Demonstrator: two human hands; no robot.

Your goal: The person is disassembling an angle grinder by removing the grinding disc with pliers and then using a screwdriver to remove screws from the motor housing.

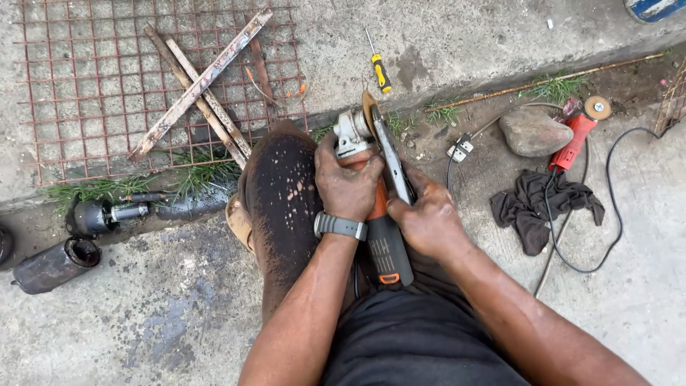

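An orange and dark grey angle grinder rests on my lap with its silver gear head and disc pointing away from me. My left hand, with a grey watch on the wrist, grips the grinder body just behind the head. My right hand holds a flat metal wrench against the side of the disc. My dusty knee lies to the left of the tool.
A rusty wire mesh with metal strips lies at top left. A yellow screwdriver, a stone, a red grinder, a dark rag and a black cable lie around. Dark motor parts sit at left.
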